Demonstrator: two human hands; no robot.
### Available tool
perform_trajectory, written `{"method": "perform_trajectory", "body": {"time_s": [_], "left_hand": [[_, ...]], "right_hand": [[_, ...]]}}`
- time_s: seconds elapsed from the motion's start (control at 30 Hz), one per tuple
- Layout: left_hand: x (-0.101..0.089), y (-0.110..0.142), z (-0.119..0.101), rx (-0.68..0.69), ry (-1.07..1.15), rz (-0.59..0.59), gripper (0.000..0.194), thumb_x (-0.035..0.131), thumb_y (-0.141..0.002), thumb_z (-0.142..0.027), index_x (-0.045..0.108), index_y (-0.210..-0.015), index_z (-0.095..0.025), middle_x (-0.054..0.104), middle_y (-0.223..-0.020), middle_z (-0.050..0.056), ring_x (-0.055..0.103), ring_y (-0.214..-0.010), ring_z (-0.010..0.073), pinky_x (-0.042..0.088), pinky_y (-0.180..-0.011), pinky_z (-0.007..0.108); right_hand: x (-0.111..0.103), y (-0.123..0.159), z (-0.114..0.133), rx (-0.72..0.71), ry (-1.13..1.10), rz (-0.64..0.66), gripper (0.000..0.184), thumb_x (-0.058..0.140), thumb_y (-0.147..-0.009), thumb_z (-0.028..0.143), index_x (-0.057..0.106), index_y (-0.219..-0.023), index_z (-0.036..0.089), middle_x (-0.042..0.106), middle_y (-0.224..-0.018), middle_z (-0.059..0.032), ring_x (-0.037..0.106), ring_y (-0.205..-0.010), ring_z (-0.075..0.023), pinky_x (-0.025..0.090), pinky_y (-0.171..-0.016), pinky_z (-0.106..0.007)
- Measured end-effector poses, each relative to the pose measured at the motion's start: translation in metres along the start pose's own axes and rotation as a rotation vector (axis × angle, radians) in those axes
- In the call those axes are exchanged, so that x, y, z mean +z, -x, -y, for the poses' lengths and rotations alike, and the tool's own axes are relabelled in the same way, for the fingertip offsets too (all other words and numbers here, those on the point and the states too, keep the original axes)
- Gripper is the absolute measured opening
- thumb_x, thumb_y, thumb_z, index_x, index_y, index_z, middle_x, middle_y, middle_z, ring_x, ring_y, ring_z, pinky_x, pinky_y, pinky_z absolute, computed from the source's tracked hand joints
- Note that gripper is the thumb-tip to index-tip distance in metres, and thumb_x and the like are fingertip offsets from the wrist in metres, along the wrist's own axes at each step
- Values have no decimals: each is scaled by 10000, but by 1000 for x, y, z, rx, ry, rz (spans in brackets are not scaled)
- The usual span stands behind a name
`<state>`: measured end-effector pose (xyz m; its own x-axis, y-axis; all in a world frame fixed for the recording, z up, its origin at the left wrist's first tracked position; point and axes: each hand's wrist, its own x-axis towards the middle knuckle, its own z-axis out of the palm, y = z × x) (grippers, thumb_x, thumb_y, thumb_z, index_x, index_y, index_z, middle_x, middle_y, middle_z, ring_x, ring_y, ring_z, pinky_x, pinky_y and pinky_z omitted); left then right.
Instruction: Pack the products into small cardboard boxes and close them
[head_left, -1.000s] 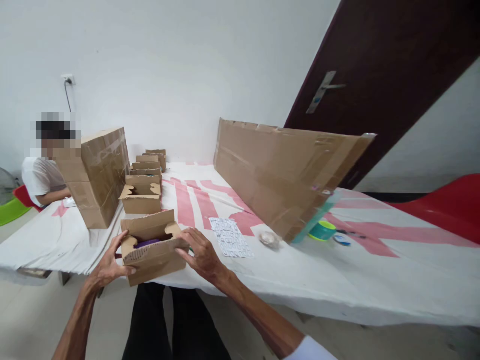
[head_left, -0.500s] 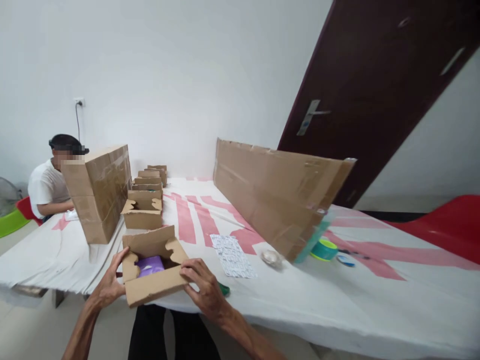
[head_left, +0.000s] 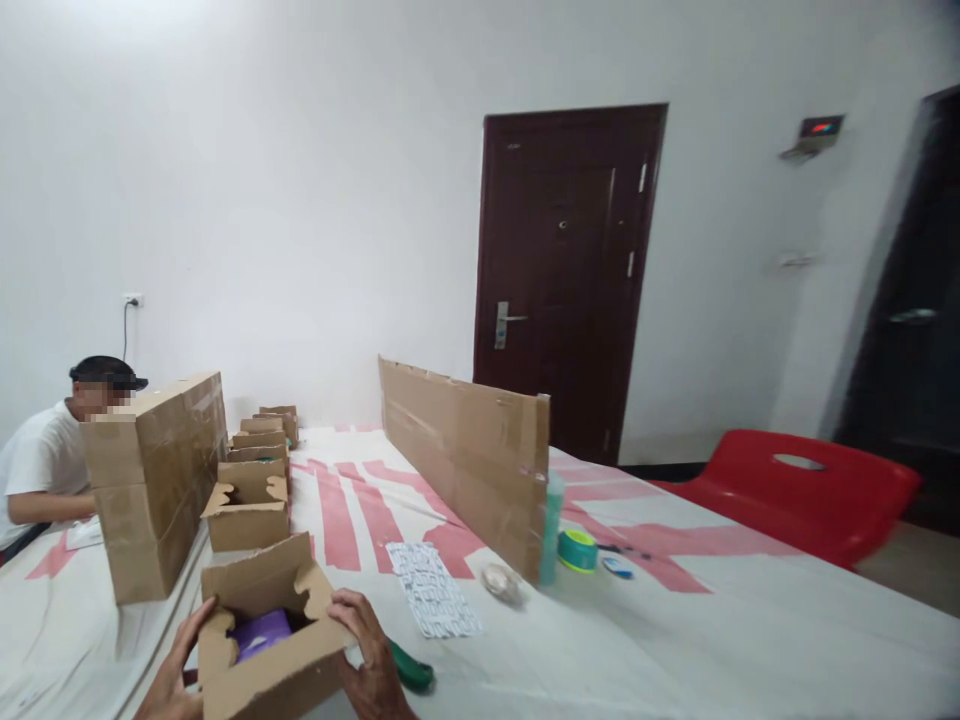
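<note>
An open cardboard box (head_left: pixel 262 690) is held between my two hands at the near edge of the table. My left hand (head_left: pixel 178 665) grips its left side, thumb and fingers curled round the wall. On the opposite side, my right hand (head_left: pixel 369 650) has its fingers over the front right corner. Inside the box lies a purple packet (head_left: pixel 260 634). Just right of my right hand is a dark green object (head_left: pixel 411 667), partly hidden, whose kind I cannot make out. A printed white sheet (head_left: pixel 431 590) lies beyond it.
Several open cardboard boxes (head_left: pixel 247 525) stand in a row ahead, beside a stack of taped cartons (head_left: pixel 161 500). A tall cardboard panel (head_left: pixel 465 450) stands to the right, near a tape roll (head_left: pixel 577 551) and a clear roll (head_left: pixel 501 582). A person (head_left: pixel 45 460) sits at left.
My view has tilted up and levelled, so the table and box sit lower in the picture. Both hands keep their hold on the box.
</note>
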<state>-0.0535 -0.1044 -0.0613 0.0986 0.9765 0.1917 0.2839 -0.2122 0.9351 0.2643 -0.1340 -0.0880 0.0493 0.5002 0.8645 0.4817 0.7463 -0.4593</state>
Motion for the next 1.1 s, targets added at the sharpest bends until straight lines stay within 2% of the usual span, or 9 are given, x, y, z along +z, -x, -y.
{"method": "perform_trajectory", "body": {"time_s": [0.13,0.27,0.4,0.5,0.6,0.87,1.0,1.1], "left_hand": [[0,5,-15,-11,12,25,1064,923,-500,-509,547,-1473,-296,493,-1604,140,441,-1507,461,580,-1067,504],[1,5,-19,-36,10,10,1126,917,-431,-528,534,-1463,-291,467,-1626,151,432,-1504,484,563,-1081,537],[1,4,-18,-37,16,-5,1136,902,-411,-563,536,-1455,-304,471,-1628,141,401,-1524,495,550,-1092,557],[1,3,-17,-38,20,-12,1131,905,-405,-559,540,-1441,-291,452,-1640,155,385,-1535,495,560,-1080,550],[-2,2,-13,-39,-3,6,1131,920,-410,-544,536,-1453,-331,464,-1640,122,403,-1531,483,559,-1089,547],[-5,-1,-1,-3,0,54,1133,933,-493,-552,489,-1509,-315,478,-1622,135,438,-1518,451,572,-1082,493],[-4,3,-16,6,-16,52,1127,940,-474,-532,517,-1490,-288,447,-1640,157,449,-1498,474,568,-1076,514],[-5,14,-38,26,-26,124,1081,924,-554,-471,501,-1527,-262,424,-1654,166,454,-1495,455,538,-1109,522]], "right_hand": [[-2,-2,2,10,-7,22,272,593,-936,217,673,-1185,290,696,-1187,-94,715,-1111,-301,632,-929,-459],[-2,-3,2,10,-20,9,245,605,-947,253,670,-1180,290,694,-1183,-96,716,-1109,-306,635,-921,-457],[0,-1,3,10,-18,-2,252,595,-942,225,671,-1176,282,692,-1183,-97,717,-1111,-302,632,-925,-450],[1,0,2,15,-22,-1,257,584,-958,257,667,-1198,293,691,-1201,-100,715,-1122,-309,630,-931,-461],[1,2,1,14,-32,-2,258,581,-971,289,667,-1214,307,694,-1203,-94,717,-1124,-309,630,-929,-458],[1,3,1,54,-33,-1,253,605,-973,256,682,-1210,295,693,-1222,-94,708,-1148,-297,619,-970,-458],[-3,5,1,51,-23,11,319,610,-944,192,698,-1237,282,701,-1243,-104,709,-1165,-290,620,-988,-449],[-9,9,4,76,-4,36,408,594,-885,103,718,-1238,266,705,-1270,-109,700,-1204,-280,604,-1034,-454]]}}
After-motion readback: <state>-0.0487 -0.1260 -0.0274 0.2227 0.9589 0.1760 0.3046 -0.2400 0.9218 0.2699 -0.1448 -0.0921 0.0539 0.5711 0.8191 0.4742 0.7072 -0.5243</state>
